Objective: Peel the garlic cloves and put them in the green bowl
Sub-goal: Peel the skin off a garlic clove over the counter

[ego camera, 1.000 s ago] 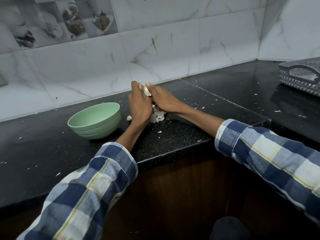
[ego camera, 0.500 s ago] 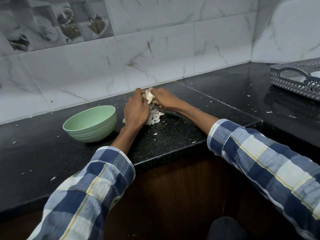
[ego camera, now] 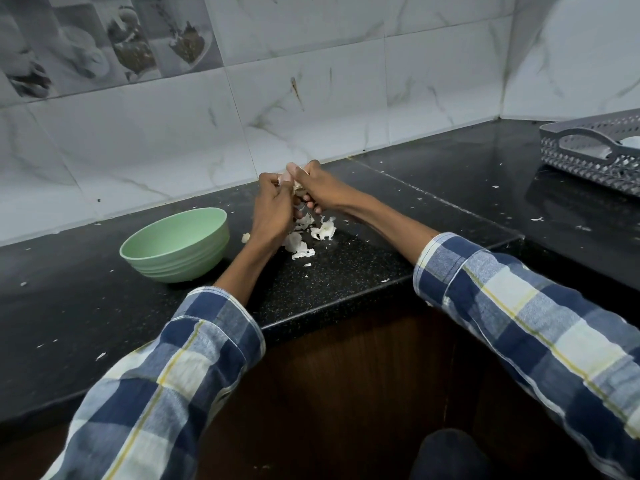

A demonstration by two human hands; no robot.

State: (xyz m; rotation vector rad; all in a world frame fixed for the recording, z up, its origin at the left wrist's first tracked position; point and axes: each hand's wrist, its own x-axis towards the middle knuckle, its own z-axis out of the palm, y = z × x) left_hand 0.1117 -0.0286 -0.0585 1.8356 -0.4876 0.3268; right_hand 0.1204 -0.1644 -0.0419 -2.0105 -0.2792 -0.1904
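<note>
Both hands meet above the black counter [ego camera: 346, 271], just right of the green bowl [ego camera: 176, 245]. My left hand [ego camera: 273, 213] and my right hand [ego camera: 320, 190] pinch one pale garlic clove [ego camera: 297, 188] between their fingertips; most of the clove is hidden by the fingers. Under the hands lies a heap of white garlic skins [ego camera: 311, 237]. The bowl's inside is only partly visible and shows nothing in it.
A grey perforated plastic basket [ego camera: 595, 150] stands at the far right of the counter. Small skin flakes are scattered over the counter. A tiled wall [ego camera: 311, 98] runs behind. The counter's front edge runs just under my forearms, with a brown cabinet below.
My hands stay together on the clove, with the fingers shifting slightly as skin comes off. The view has drifted a little; the bowl has not moved.
</note>
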